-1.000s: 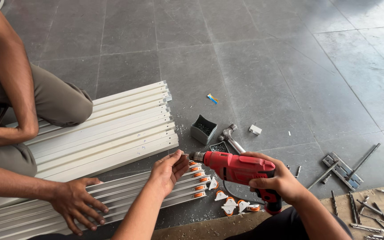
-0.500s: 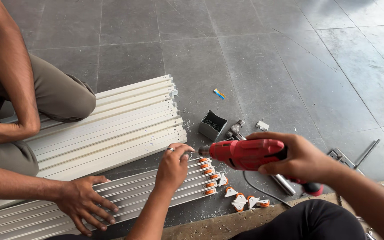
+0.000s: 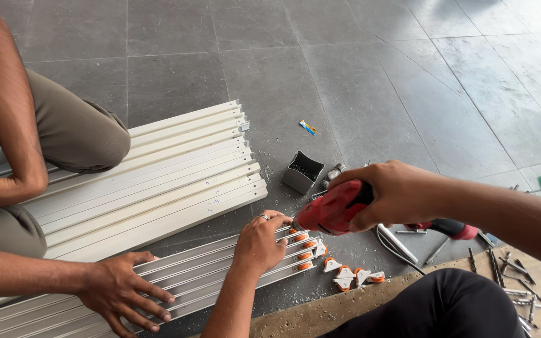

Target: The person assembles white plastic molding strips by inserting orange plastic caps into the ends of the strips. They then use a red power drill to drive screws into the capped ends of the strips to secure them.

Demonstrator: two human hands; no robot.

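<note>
Bare forearms, no sleeves; a ring on the left hand [image 3: 259, 244]; black trousers [image 3: 433, 307] on the leg.

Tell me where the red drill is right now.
In the head view, the red drill sits right of centre, held in the right hand, nose against the track ends beside the left hand.

drill tip [image 3: 295, 223] hidden, profiles [image 3: 32, 313] cropped

The red drill [image 3: 333, 209] lies level, nose at the silver rails' [image 3: 220, 269] end – bit seems hidden – orange rollers fitted there
</note>
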